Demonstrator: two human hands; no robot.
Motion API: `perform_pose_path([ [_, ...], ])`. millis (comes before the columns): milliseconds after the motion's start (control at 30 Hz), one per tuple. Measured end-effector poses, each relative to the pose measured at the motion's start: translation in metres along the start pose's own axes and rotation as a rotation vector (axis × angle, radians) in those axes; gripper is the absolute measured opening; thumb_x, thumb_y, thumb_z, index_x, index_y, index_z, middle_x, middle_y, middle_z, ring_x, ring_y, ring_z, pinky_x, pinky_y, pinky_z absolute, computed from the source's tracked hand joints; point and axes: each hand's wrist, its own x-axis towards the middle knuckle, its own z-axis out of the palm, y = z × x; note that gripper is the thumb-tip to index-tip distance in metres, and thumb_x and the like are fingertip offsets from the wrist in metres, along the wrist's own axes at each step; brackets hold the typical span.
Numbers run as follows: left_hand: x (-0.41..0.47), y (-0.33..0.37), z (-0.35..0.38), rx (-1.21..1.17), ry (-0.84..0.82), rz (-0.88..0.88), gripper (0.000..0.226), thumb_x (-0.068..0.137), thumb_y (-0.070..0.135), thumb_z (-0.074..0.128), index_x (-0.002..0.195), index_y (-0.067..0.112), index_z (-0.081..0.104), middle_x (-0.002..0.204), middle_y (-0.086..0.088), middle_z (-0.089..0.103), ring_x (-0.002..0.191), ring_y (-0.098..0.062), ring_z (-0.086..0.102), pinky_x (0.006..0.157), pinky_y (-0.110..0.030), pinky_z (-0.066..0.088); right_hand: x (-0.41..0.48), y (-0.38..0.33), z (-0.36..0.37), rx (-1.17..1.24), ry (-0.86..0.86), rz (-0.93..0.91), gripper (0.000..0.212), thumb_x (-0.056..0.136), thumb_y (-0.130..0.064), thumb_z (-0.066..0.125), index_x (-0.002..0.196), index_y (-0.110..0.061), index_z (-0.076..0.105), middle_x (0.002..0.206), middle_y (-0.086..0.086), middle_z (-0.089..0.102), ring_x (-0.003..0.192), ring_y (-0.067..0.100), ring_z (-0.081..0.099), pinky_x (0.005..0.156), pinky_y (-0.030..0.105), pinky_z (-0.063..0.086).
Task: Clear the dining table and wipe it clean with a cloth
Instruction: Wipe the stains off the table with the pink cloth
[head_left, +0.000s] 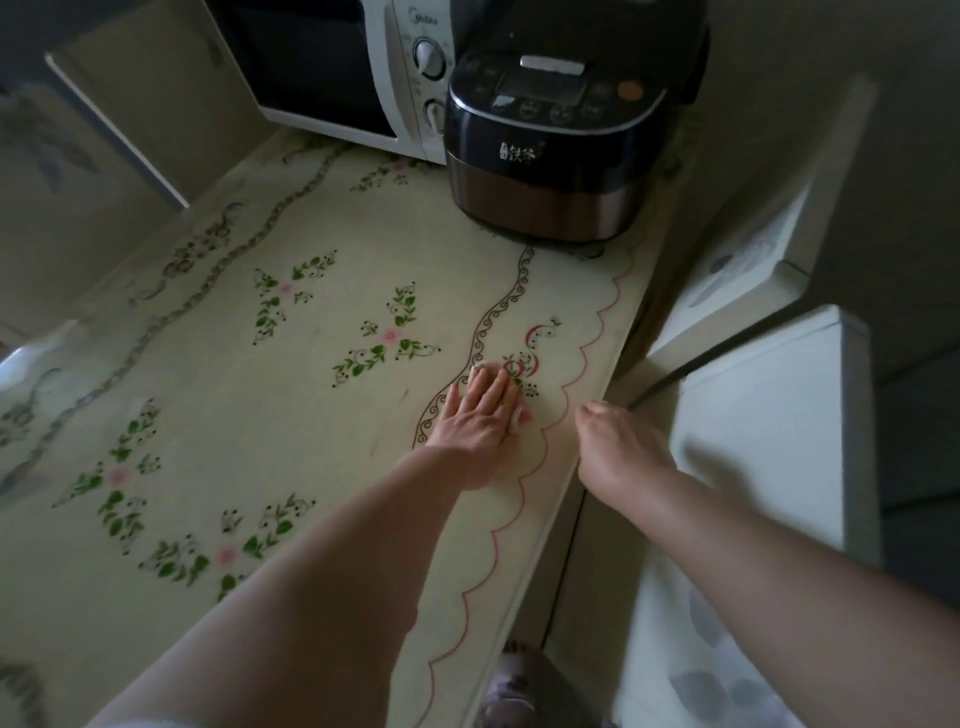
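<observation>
The dining table (218, 395) wears a pale cover printed with green and pink flowers and a scalloped pink border. My left hand (480, 415) lies flat with straight fingers on a small light cloth (475, 372), pressing it onto the table near the right edge. Only bits of the cloth show around the fingers. My right hand (621, 449) hovers just off the table's right edge, fingers bunched and pointing down, with nothing visible in it.
A white microwave (363, 67) and a dark rice cooker (561, 140) stand at the far end of the table. A white cabinet or appliance (769, 415) sits close on the right, with a narrow gap beside the table. A chair back (119, 114) stands at the left.
</observation>
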Motion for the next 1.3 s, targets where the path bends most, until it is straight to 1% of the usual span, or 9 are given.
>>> perform_pose_path([
  [133, -0.020, 0.016, 0.010, -0.009, -0.006, -0.011, 0.061, 0.103, 0.042, 0.015, 0.154, 0.021, -0.011, 0.159, 0.006, -0.022, 0.143, -0.015, -0.029, 0.118, -0.049, -0.013, -0.017, 0.004, 0.001, -0.020, -0.040, -0.028, 0.031, 0.089, -0.005, 0.045, 0.118, -0.010, 0.057, 0.121, 0.005, 0.056, 0.108, 0.021, 0.056, 0.089, 0.033, 0.049],
  [367, -0.051, 0.011, 0.017, -0.145, -0.004, -0.371, 0.060, 0.102, 0.041, 0.009, 0.153, 0.019, -0.015, 0.157, 0.004, -0.026, 0.143, -0.016, -0.028, 0.114, -0.050, -0.020, -0.045, -0.005, 0.009, -0.071, -0.119, -0.145, 0.023, 0.090, -0.005, 0.044, 0.105, -0.011, 0.060, 0.110, 0.004, 0.059, 0.097, 0.021, 0.058, 0.078, 0.031, 0.047],
  [667, -0.101, -0.006, 0.032, -0.256, -0.038, -0.623, 0.062, 0.101, 0.042, 0.012, 0.153, 0.021, -0.014, 0.159, 0.003, -0.024, 0.145, -0.017, -0.025, 0.115, -0.054, -0.018, -0.066, -0.022, 0.022, -0.146, -0.173, -0.267, 0.023, 0.090, -0.005, 0.043, 0.106, -0.011, 0.060, 0.106, 0.005, 0.060, 0.093, 0.023, 0.059, 0.073, 0.032, 0.048],
  [833, -0.144, -0.003, 0.051, -0.314, -0.044, -0.702, 0.067, 0.100, 0.047, 0.022, 0.153, 0.025, -0.014, 0.158, 0.005, -0.026, 0.145, -0.018, -0.025, 0.113, -0.057, -0.017, -0.072, -0.029, 0.028, -0.181, -0.168, -0.306, 0.025, 0.091, -0.006, 0.044, 0.111, -0.010, 0.059, 0.111, 0.005, 0.059, 0.098, 0.022, 0.057, 0.079, 0.032, 0.048],
  [967, -0.158, -0.001, 0.058, -0.355, -0.064, -0.718, 0.071, 0.100, 0.051, 0.024, 0.152, 0.027, -0.017, 0.156, 0.000, -0.032, 0.143, -0.023, -0.030, 0.112, -0.057, -0.018, -0.069, -0.035, 0.035, -0.207, -0.135, -0.323, 0.034, 0.092, -0.011, 0.048, 0.126, -0.009, 0.053, 0.133, 0.007, 0.048, 0.119, 0.022, 0.048, 0.097, 0.033, 0.046],
  [1033, -0.154, -0.002, 0.058, -0.367, -0.068, -0.716, 0.072, 0.099, 0.050, 0.026, 0.151, 0.027, -0.018, 0.155, -0.003, -0.034, 0.142, -0.026, -0.032, 0.112, -0.056, -0.019, -0.064, -0.036, 0.037, -0.220, -0.124, -0.305, 0.036, 0.092, -0.012, 0.049, 0.128, -0.009, 0.052, 0.136, 0.008, 0.047, 0.121, 0.022, 0.047, 0.098, 0.033, 0.045],
  [1100, -0.147, -0.008, 0.055, -0.364, -0.067, -0.710, 0.072, 0.099, 0.049, 0.026, 0.151, 0.026, -0.018, 0.155, -0.004, -0.034, 0.141, -0.027, -0.033, 0.113, -0.054, -0.020, -0.059, -0.034, 0.035, -0.190, -0.104, -0.252, 0.027, 0.092, -0.012, 0.050, 0.118, -0.011, 0.057, 0.123, 0.006, 0.055, 0.107, 0.020, 0.055, 0.086, 0.030, 0.049],
  [1200, -0.135, -0.022, 0.047, -0.324, -0.054, -0.665, 0.072, 0.099, 0.049, 0.025, 0.151, 0.024, -0.019, 0.155, -0.003, -0.034, 0.141, -0.025, -0.033, 0.113, -0.052, -0.020, -0.049, -0.027, 0.033, -0.072, -0.046, -0.116, 0.020, 0.093, -0.013, 0.047, 0.109, -0.015, 0.059, 0.107, 0.001, 0.060, 0.087, 0.016, 0.057, 0.067, 0.025, 0.045],
  [1300, -0.115, -0.037, 0.036, -0.291, -0.043, -0.610, 0.072, 0.099, 0.051, 0.022, 0.151, 0.021, -0.019, 0.155, -0.002, -0.033, 0.142, -0.023, -0.032, 0.113, -0.048, -0.020, -0.037, -0.019, 0.034, 0.066, -0.082, 0.040, 0.025, 0.093, -0.015, 0.047, 0.115, -0.019, 0.057, 0.114, 0.000, 0.060, 0.091, 0.017, 0.057, 0.068, 0.027, 0.047],
])
